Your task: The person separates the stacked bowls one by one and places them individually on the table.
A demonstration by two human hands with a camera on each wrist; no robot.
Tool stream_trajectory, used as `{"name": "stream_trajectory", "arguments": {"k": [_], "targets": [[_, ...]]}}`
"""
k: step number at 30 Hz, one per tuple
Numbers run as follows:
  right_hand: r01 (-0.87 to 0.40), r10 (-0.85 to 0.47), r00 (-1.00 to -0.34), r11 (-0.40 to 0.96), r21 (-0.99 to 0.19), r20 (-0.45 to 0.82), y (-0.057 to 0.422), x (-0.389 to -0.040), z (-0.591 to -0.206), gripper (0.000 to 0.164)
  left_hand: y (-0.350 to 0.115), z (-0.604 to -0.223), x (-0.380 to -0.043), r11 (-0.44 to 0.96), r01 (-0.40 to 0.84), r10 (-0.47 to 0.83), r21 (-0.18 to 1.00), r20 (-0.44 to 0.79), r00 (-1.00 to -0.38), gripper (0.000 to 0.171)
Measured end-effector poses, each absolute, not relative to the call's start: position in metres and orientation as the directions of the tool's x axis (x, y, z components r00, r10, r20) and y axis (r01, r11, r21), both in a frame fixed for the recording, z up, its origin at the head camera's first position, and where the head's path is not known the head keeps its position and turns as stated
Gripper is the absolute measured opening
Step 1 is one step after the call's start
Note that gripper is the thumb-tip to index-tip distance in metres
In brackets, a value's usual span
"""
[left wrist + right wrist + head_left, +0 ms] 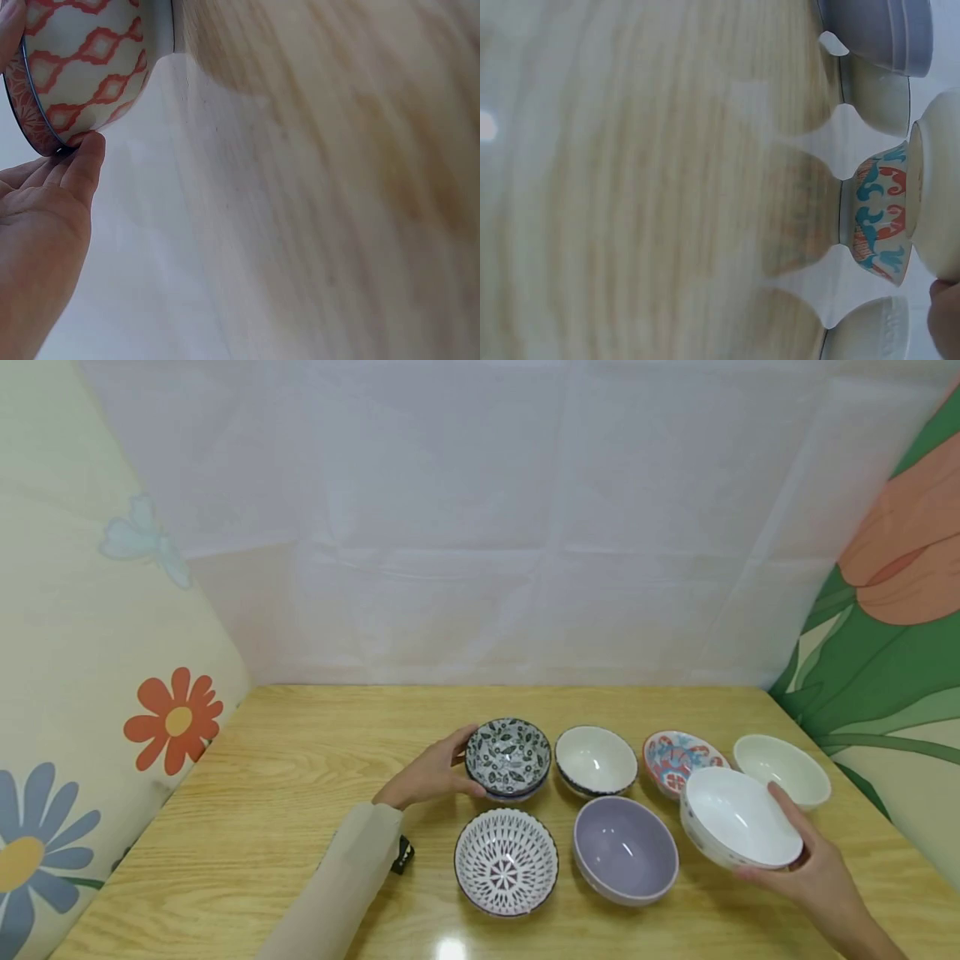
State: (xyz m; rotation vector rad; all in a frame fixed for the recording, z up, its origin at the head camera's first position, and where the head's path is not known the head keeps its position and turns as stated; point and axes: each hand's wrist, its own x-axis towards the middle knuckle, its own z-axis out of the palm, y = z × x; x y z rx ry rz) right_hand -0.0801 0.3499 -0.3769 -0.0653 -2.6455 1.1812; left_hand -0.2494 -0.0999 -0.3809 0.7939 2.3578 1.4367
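Note:
My left hand grips the side of the leaf-patterned bowl, thumb and fingers spread round its rim. A bluish edge shows beneath that bowl. In the left wrist view, fingertips touch the rim of a bowl with red diamonds outside, its foot on the table. My right hand holds a white bowl by its rim, thumb at the near side. That bowl is tilted and raised, overlapping the red-and-blue bowl. The right wrist view shows the white bowl higher than the red-and-blue bowl.
A purple bowl and a scalloped bowl with dark red marks stand in the near row. Behind are a cream bowl with a dark rim and a plain cream bowl. A black object lies by the left sleeve.

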Motion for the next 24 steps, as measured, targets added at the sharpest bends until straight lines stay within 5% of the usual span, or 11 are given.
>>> {"name": "stream_trajectory", "arguments": {"k": [24], "targets": [[-0.044, 0.107, -0.981, 0.688, -0.724, 0.161, 0.353, -0.068, -0.391, 0.108, -0.1, -0.38, -0.248, 0.341, 0.311, 0.587, 0.887, 0.058, -0.808, 0.097]]}}
